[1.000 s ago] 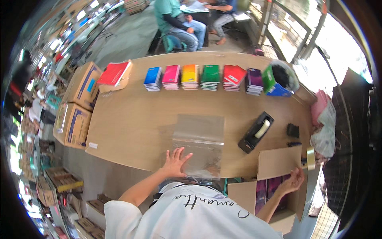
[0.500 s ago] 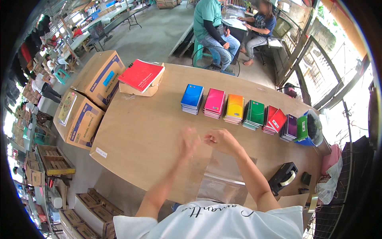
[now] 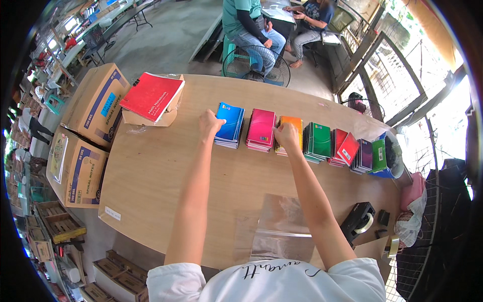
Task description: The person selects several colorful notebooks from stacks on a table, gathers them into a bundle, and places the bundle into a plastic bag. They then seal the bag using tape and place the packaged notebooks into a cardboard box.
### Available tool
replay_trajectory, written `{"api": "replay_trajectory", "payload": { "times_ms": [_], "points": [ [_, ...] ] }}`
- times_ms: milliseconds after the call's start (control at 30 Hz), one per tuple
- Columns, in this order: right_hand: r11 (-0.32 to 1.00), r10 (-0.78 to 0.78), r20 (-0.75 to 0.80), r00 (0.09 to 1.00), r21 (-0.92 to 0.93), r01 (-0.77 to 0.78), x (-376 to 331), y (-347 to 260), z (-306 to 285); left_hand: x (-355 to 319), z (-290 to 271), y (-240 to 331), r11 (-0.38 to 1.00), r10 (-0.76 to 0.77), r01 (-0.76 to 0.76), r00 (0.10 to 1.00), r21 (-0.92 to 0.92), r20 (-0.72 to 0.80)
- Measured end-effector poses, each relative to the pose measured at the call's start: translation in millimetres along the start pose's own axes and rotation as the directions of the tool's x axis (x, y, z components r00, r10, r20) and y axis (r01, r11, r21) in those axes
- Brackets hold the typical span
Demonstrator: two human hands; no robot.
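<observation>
My left hand (image 3: 210,124) is at the left side of a stack of blue spiral notebooks (image 3: 230,123), its thumb over the top cover's edge and its fingers curled at the side. Between the pink notebook stack (image 3: 261,128) and the orange notebook stack (image 3: 294,122), my right hand (image 3: 287,137) is closed, covering part of the orange stack. Whatever its fingertips pinch is hidden. Further right in the row are green notebooks (image 3: 318,140), red notebooks (image 3: 338,145) with the top one askew, and purple notebooks (image 3: 363,154). Clear plastic sleeves (image 3: 282,229) lie near my body.
At the row's right end stands a blue bin (image 3: 387,168) lined with plastic. A black tape dispenser (image 3: 358,221) sits at the near right. Red notebooks (image 3: 153,98) top an open carton at the far left, beside cardboard boxes (image 3: 88,166). Two people sit beyond a fan (image 3: 256,65).
Both hands have reached forward from above the table's middle to the notebook row, spreading apart. The left is now at the blue stack, the right at the orange one. The view has shifted slightly.
</observation>
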State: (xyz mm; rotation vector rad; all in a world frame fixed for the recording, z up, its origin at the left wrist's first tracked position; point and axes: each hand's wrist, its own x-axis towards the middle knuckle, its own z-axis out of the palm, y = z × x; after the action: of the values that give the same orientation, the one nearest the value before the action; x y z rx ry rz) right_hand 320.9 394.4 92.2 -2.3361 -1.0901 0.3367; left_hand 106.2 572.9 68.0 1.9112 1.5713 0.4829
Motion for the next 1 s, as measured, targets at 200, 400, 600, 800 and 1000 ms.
{"api": "replay_trajectory", "payload": {
  "times_ms": [200, 400, 600, 800, 1000],
  "points": [
    [0.991, 0.106, 0.032, 0.994, -0.083, -0.103, 14, -10, 9, -75, -20, -15, 0.229, 0.119, 0.264, 0.948, -0.937, 0.296],
    [0.840, -0.407, 0.013, 0.913, -0.386, 0.380, -38, -49, 30, -181, 13, -25, -0.039, 0.019, 0.322, 0.947, -0.946, 0.322],
    [0.806, -0.533, 0.229, 0.815, -0.155, 0.571, -31, 9, 50, -199, 38, -65, -0.352, 0.013, 0.446, 0.881, -0.823, 0.472],
    [0.649, -0.685, 0.166, 0.709, -0.301, 0.698, -42, 4, 36, -207, 61, -66, -0.299, -0.035, 0.457, 0.872, -0.838, 0.488],
    [0.752, -0.619, -0.178, 0.765, 0.146, 0.643, -45, 15, 25, -230, 72, -60, -0.183, -0.046, 0.442, 0.889, -0.878, 0.456]
  ]
}}
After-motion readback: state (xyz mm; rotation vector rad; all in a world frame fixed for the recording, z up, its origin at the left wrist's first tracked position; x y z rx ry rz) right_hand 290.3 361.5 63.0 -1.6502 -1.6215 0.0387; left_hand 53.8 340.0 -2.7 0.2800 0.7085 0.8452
